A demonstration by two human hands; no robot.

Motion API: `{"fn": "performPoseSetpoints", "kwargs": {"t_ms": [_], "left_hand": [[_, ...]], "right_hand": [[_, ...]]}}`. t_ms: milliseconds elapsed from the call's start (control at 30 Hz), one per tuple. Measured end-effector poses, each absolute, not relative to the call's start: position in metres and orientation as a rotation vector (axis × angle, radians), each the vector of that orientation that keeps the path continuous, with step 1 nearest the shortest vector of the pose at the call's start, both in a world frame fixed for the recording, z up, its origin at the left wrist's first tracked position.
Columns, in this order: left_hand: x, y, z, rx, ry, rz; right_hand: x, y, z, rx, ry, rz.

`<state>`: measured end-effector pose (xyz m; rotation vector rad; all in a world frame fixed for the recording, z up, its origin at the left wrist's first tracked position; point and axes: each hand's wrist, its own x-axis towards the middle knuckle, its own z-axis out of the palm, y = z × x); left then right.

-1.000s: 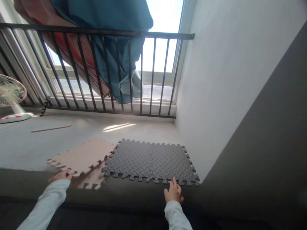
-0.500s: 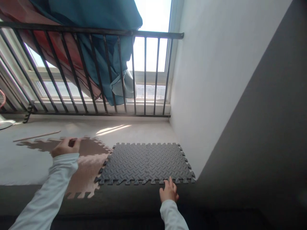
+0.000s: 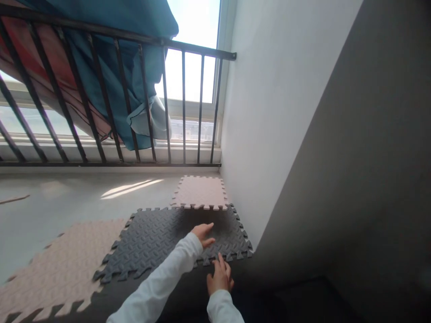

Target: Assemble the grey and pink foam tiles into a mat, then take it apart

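A pink foam tile (image 3: 201,190) with toothed edges lies at the far right, close to the wall and just beyond the joined dark grey foam tiles (image 3: 151,240). Over the grey tiles, my left hand (image 3: 204,235) is stretched out with thumb and fingers apart, holding nothing. My right hand (image 3: 220,275) rests at the near edge of the grey tiles, its fingers spread. More pink foam (image 3: 67,260) lies on the left against the grey tiles.
Black railings (image 3: 183,107) run along the window, with blue and red cloth (image 3: 117,85) behind them. A white wall (image 3: 266,98) rises on the right. A thin stick (image 3: 15,199) lies at the far left.
My left hand has moved right from the pink foam and let go of a pink tile, now beyond the grey tiles. The view has shifted right; my right hand stays at the edge.
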<state>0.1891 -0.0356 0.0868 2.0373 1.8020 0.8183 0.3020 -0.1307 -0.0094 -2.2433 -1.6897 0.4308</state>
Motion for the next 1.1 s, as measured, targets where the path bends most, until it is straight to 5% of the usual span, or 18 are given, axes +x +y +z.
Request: {"fn": "performPoseSetpoints", "kwargs": {"t_ms": [133,333,633,1100], "left_hand": [[0.175,-0.038,0.044,2.031,1.737,0.102],[0.075,-0.012,0.035,1.548,2.336,-0.314],[0.045,-0.021,-0.005,1.502,2.238,-0.294],[0.047,-0.023,-0.018,1.517,2.292,-0.36]], "right_hand": [[0.308,-0.132,-0.008,-2.199,-1.668,0.431],[0.31,-0.13,-0.002,-2.104,-1.699,0.374],[0.304,-0.041,0.031,-2.233,-1.976,0.295],[0.297,0.087,0.005,-2.351,-2.045,-0.006]]}}
